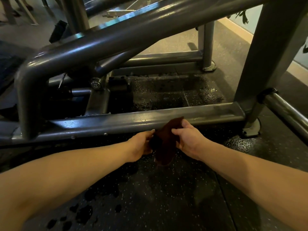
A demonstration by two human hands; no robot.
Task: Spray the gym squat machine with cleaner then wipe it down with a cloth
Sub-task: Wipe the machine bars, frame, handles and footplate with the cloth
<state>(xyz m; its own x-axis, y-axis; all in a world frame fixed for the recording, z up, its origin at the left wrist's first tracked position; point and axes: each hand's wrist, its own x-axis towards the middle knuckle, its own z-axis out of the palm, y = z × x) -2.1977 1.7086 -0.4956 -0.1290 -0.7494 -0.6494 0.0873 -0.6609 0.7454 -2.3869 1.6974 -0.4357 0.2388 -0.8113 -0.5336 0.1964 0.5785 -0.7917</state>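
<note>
head view, downward, close over floor point(150, 197)

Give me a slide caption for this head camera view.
Both hands, left hand and right hand, hold a dark cloth before the wet lower frame bar.

We see a black speckled rubber floor point(166, 197), dark wet splotches point(83, 214) on it; the grey squat machine frame point(116, 122) stands there on its feet point(251, 129).

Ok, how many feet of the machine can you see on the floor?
2. The back foot sits far off, past the wet floor patch; the near foot sits right of the cloth. Others may be hidden.
</note>
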